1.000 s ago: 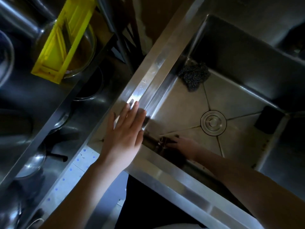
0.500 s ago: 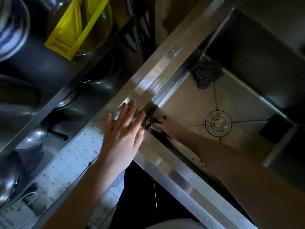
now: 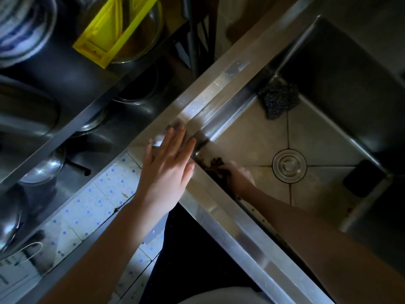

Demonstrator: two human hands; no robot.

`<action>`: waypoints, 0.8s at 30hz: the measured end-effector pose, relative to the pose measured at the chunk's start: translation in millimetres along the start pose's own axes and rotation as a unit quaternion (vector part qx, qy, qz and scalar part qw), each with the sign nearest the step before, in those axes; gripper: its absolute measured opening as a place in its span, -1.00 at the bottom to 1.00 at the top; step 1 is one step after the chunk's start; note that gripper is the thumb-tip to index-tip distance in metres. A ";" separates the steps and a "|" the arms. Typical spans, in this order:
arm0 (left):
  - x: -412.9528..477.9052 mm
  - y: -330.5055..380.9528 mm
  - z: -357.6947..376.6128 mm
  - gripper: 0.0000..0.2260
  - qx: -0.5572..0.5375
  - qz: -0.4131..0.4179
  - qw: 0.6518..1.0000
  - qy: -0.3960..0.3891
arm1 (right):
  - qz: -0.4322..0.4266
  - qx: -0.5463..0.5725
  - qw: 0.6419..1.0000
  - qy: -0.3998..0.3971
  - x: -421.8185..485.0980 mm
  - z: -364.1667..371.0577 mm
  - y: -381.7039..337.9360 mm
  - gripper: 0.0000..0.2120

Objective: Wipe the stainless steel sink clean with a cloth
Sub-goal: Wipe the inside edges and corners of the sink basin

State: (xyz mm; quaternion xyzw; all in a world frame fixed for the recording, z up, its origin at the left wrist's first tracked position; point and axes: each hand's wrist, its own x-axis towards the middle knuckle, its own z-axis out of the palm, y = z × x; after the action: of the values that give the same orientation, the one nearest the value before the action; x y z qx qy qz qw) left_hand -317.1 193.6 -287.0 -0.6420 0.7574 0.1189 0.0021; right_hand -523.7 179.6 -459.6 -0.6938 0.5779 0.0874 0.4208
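The stainless steel sink [image 3: 247,137] fills the right half of the view, with a round drain [image 3: 289,166] at the middle of its floor. My right hand [image 3: 237,177] is down inside the basin at the near left corner, closed on a dark cloth [image 3: 215,164] pressed against the sink wall. The cloth is mostly hidden under the fingers. My left hand [image 3: 167,167] lies flat on the sink's rim corner, fingers spread, holding nothing.
A dark steel-wool scourer [image 3: 277,99] lies in the far left corner of the basin. A black sponge-like block [image 3: 362,181] sits at the right edge. A rack to the left holds metal bowls [image 3: 40,172], a pan and a yellow plastic tray [image 3: 116,27].
My right hand with the cloth has shifted along the near wall of the basin around the left corner. My left hand stays on the rim. The camera has drifted.
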 end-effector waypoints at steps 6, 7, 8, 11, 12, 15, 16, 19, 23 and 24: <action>2.4 5.2 -4.3 -0.60 0.011 0.009 1.000 -0.001 | 0.128 0.158 0.963 0.178 22.7 -44.7 -17.5 -0.62; 3.3 5.0 -5.0 -0.60 0.009 0.010 1.000 0.000 | 0.140 0.171 0.954 0.203 30.6 -58.2 -20.1 -0.62; 4.2 4.5 -5.7 -0.60 0.007 0.010 1.000 0.000 | 0.154 0.188 0.943 0.226 39.1 -72.4 -22.0 -0.62; 5.7 2.6 -6.9 -0.58 0.002 0.002 1.000 0.001 | 0.194 0.291 0.890 0.291 65.4 -112.7 -24.5 -0.60; 5.8 2.1 -7.0 -0.59 0.001 -0.002 1.000 0.000 | 0.199 0.331 0.872 0.301 73.2 -122.5 -26.2 -0.59; 6.0 0.0 -7.5 -0.58 0.000 -0.008 1.000 -0.007 | 0.208 0.415 0.829 0.313 88.1 -134.0 -34.8 -0.59; 5.9 -0.8 -7.5 -0.57 0.001 -0.011 1.000 -0.009 | 0.211 0.430 0.818 0.317 89.4 -131.8 -39.4 -0.59; 4.5 -2.8 -6.7 -0.56 0.013 -0.012 1.000 -0.011 | 0.228 0.437 0.815 0.305 83.9 -110.3 -53.8 -0.57; 2.4 -3.0 -4.7 -0.56 0.026 -0.004 1.000 0.001 | 0.223 0.403 0.858 0.226 64.7 -59.5 -72.3 -0.65; 2.2 -2.6 -4.5 -0.57 0.034 -0.003 0.999 0.002 | 0.220 0.392 0.870 0.201 60.3 -47.0 -76.8 -0.68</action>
State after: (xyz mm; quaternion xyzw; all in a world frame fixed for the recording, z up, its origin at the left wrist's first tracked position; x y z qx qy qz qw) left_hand -314.3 190.2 -283.4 -0.6443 0.7589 0.0920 0.0227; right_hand -454.6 101.7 -429.5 -0.3291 0.7748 -0.1970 0.5026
